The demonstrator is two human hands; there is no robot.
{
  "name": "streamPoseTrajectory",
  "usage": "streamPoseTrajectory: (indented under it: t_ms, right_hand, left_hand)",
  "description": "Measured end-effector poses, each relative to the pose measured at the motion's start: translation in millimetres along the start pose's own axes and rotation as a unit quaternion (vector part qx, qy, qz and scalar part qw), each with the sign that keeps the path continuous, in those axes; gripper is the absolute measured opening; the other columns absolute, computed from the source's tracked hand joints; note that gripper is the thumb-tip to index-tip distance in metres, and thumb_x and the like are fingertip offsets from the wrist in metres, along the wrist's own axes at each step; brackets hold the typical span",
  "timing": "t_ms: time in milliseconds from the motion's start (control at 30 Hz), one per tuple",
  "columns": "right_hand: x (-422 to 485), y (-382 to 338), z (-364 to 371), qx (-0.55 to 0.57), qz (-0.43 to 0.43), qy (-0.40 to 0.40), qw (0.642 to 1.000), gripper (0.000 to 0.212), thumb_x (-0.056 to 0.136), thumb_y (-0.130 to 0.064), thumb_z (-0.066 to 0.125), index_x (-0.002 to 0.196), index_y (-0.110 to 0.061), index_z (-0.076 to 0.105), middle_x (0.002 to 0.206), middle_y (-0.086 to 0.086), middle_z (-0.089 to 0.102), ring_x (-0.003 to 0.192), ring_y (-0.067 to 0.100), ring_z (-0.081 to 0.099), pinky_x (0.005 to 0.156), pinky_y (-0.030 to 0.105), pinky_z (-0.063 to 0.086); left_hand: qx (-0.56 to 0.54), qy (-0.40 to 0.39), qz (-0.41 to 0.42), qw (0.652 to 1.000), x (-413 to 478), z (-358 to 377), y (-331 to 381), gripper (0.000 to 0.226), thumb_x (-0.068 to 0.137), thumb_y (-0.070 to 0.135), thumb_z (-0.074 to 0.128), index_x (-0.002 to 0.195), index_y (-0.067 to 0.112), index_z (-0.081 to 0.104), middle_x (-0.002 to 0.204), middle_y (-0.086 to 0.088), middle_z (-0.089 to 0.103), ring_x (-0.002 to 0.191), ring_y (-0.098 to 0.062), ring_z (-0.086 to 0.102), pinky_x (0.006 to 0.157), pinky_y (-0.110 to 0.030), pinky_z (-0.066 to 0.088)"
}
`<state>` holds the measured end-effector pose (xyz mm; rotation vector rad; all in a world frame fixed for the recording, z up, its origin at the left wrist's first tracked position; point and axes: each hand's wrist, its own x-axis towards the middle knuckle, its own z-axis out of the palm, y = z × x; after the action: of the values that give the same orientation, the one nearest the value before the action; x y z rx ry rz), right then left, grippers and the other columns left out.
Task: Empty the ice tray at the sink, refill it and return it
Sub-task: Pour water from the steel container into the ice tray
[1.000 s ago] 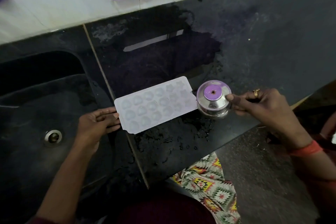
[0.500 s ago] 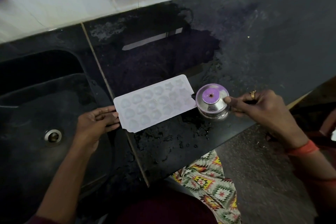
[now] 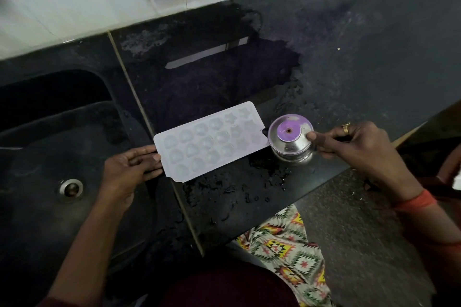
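Plainly, both forearms come in from the bottom corners and meet at the ice tray [image 3: 212,141]. The left forearm rises from the lower left across the sink [image 3: 37,132], and the left hand [image 3: 129,169] lies at the tray's short left end. Its fingers [image 3: 149,157] are stretched nearly straight and touch that edge. Whether any finger hooks under the tray cannot be told.

The right arm enters from the right, wrist bent inward, with an orange band [image 3: 419,200] at the wrist and a ring [image 3: 346,128] on 1 finger. The right hand [image 3: 356,147] grips a small steel vessel [image 3: 290,137]: the thumb presses on its rim and the other fingers curl round its far side, mostly hidden behind it.

The white tray lies flat on the wet black counter [image 3: 249,182] with 3 rows of moulds facing up. Its left end reaches past the counter seam toward the sink, and its right end is just beside the vessel. What the moulds contain is hard to make out. The vessel's top shows purple, and a small dark spot sits where it meets the tray's corner. The sink drain [image 3: 71,188] lies below the left wrist.
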<state>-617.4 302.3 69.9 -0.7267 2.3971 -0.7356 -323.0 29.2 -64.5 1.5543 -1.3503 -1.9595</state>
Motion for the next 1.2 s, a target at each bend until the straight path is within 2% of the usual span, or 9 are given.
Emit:
streamPoseTrajectory:
  t_ms: [167,333,400,500,600,667,767,1033,1200]
  right_hand:
    - [0,2,0,-0.005,-0.009,0.0,1.0,0.031,0.075,-0.066,0.069,0.071,-0.036,0.078,0.066,-0.013,0.074,0.069,0.0,0.071,0.066,0.019,0.049]
    - [-1,-1,-1,0.052,-0.014,-0.006,0.999,0.025,0.076,-0.058,0.074,0.073,-0.034,0.079,0.068,-0.011,0.075,0.069,0.001,0.073,0.063,0.005,0.049]
    - [-1,-2,-2,0.076,-0.01,-0.009,0.997,0.026,0.076,-0.057,0.075,0.075,-0.031,0.079,0.072,-0.009,0.077,0.071,0.005,0.075,0.065,0.005,0.05]
    - [-1,-3,-2,0.083,-0.012,-0.01,0.996,0.03,0.074,-0.059,0.075,0.078,-0.029,0.08,0.075,-0.007,0.078,0.074,0.009,0.076,0.074,0.019,0.059]
    - [-1,-6,-2,0.073,-0.019,-0.009,0.997,0.03,0.076,-0.056,0.076,0.079,-0.027,0.081,0.076,-0.005,0.078,0.075,0.011,0.076,0.082,0.032,0.058]
    - [-3,-8,-1,0.069,-0.025,-0.009,0.997,0.03,0.076,-0.056,0.075,0.077,-0.027,0.08,0.074,-0.006,0.077,0.073,0.008,0.075,0.076,0.022,0.057]
    - [-5,-13,1,0.052,-0.029,-0.004,0.998,0.029,0.075,-0.057,0.074,0.074,-0.028,0.08,0.069,-0.011,0.075,0.068,0.0,0.072,0.061,0.003,0.045]
    - [-8,-16,3,-0.002,-0.024,0.006,1.0,0.031,0.075,-0.064,0.07,0.07,-0.034,0.078,0.062,-0.014,0.072,0.063,-0.01,0.066,0.058,0.001,0.041]
    - [-8,-17,2,-0.011,-0.026,0.008,1.0,0.031,0.075,-0.065,0.07,0.07,-0.035,0.078,0.062,-0.014,0.072,0.062,-0.007,0.067,0.057,0.001,0.042]
  left_hand:
    - [-0.002,0.001,-0.001,1.0,1,0,0,0.019,0.084,-0.004,0.072,0.098,0.009,0.072,0.085,-0.007,0.077,0.072,-0.017,0.075,0.062,-0.022,0.06]
    - [-0.003,0.0,0.002,1.0,-1,0,0,0.019,0.085,-0.004,0.071,0.098,0.009,0.072,0.086,-0.008,0.077,0.072,-0.016,0.075,0.062,-0.022,0.06]
    - [-0.002,0.0,0.002,1.0,-1,0,0,0.019,0.085,-0.005,0.071,0.099,0.008,0.072,0.089,-0.01,0.076,0.072,-0.017,0.075,0.063,-0.022,0.06]
    - [-0.003,0.001,0.0,1.0,0,0,-2,0.02,0.084,-0.003,0.072,0.101,0.007,0.072,0.092,-0.012,0.076,0.073,-0.017,0.075,0.065,-0.023,0.061]
    - [-0.003,0.0,-0.001,1.0,0,-1,-3,0.02,0.084,-0.002,0.072,0.103,0.006,0.071,0.095,-0.014,0.075,0.076,-0.018,0.075,0.069,-0.025,0.062]
    - [-0.001,-0.002,0.0,1.0,0,-1,-5,0.021,0.084,-0.002,0.072,0.104,0.005,0.071,0.096,-0.015,0.075,0.075,-0.018,0.075,0.069,-0.025,0.062]
    - [-0.002,-0.004,0.003,1.0,-1,-1,-6,0.021,0.084,-0.002,0.072,0.105,0.004,0.071,0.096,-0.015,0.075,0.075,-0.017,0.075,0.07,-0.025,0.062]
    - [0.001,-0.008,0.0,1.0,-2,-2,-9,0.019,0.084,-0.002,0.072,0.101,0.007,0.072,0.094,-0.012,0.076,0.079,-0.018,0.075,0.065,-0.021,0.06]
    - [-0.007,-0.011,-0.003,1.0,-1,-3,-10,0.019,0.083,-0.002,0.073,0.099,0.01,0.073,0.091,-0.011,0.078,0.082,-0.021,0.076,0.066,-0.023,0.06]
